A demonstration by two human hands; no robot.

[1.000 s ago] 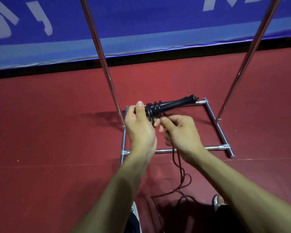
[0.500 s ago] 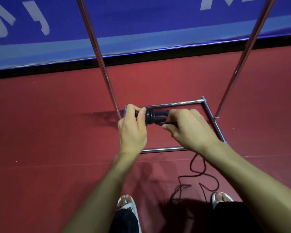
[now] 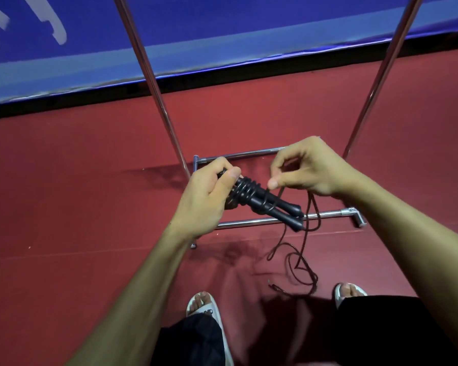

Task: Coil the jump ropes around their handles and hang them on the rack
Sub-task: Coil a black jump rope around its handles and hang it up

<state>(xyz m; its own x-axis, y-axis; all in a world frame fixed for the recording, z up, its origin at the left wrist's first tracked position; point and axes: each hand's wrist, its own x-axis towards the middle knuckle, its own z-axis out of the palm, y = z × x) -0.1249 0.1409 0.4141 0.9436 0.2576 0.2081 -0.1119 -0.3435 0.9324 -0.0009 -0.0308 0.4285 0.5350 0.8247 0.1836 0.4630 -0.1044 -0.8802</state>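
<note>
The two black handles (image 3: 274, 207) lie side by side at picture centre, free ends pointing to 4 o'clock, with several turns of the jump rope (image 3: 305, 249) wound round them beside the left hand (image 3: 208, 200). That hand's fingers and thumb are curled round the handles. At 2 o'clock from them, the right hand (image 3: 313, 169) pinches the rope between thumb and forefinger. The slack drops toward 5 o'clock and loops on the red floor (image 3: 90, 207), over the rack (image 3: 249, 222) base.
</note>
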